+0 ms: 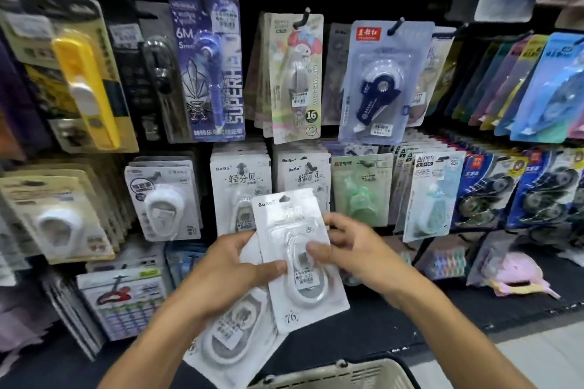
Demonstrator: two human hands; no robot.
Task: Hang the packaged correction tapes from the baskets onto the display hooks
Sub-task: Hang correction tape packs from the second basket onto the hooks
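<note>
- White plastic and card make up the top pack (295,257), a correction tape with "BoBo" printed at its top; both hands hold it in the middle of the view.
- The left hand (235,275) grips a small stack of packs (234,336), with its thumb pressed on the top pack's clear bubble.
- The right hand (350,246) pinches the top pack's right edge, thumb on the front and fingers curled behind.
- The top pack stands almost upright, tilted a little, and its hang hole points to 12 o'clock.
- The other packs in the stack fan out toward 7 o'clock, under the left wrist.
- Just past the top pack, at 12 o'clock, two rows of the same BoBo packs (241,181) hang on display hooks (242,166).
- A green tape pack (360,191) hangs at 2 o'clock from the hands.
- A dark blue tape pack (377,85) hangs higher up, at 1 o'clock.
- A yellow tape pack (85,73) hangs far off at 10 o'clock.
- A pale basket (335,373) shows its rim at 6 o'clock, below the arms.
</note>
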